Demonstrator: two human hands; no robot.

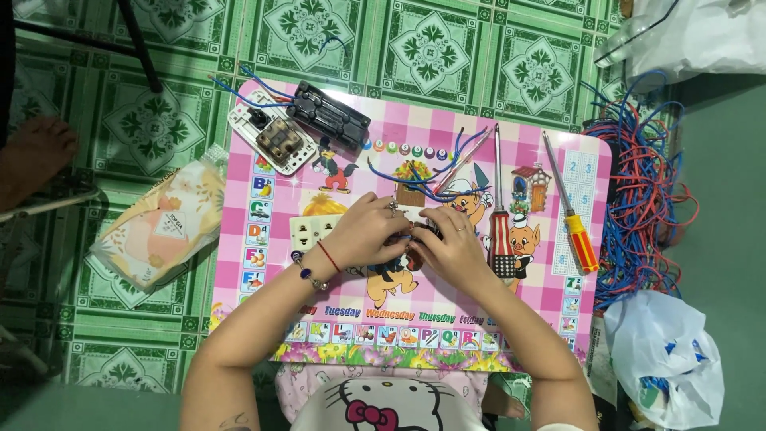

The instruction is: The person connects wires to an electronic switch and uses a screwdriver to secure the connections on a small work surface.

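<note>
A small dark part (411,239) sits at the centre of a pink checked children's board (558,303), pinched between two bare hands that meet over it; the left hand (369,231) and the right hand (452,249) press together with fingers curled around the piece, hiding most of it, so its kind cannot be made out. A white socket plate (315,227) lies under the left hand, only its edge toward nine o'clock showing. Blue wires (415,182) trail from the hands toward twelve o'clock. Toward three o'clock, just beside the right hand, lies a red-and-white striped screwdriver (499,231), and farther out a yellow-and-red screwdriver (576,227), both with tips pointing to twelve o'clock. At about eleven o'clock, on the board's corner, rest a white switch plate (271,137) and a black battery holder (329,118), touching. Off the board toward nine o'clock lies a soft patterned packet (163,231) on the green tiled floor (447,56). At three o'clock a tangle of red and blue wire (642,207) spreads beside the board, with a white plastic bag (666,359) at about four o'clock, cut off by the frame edge
</note>
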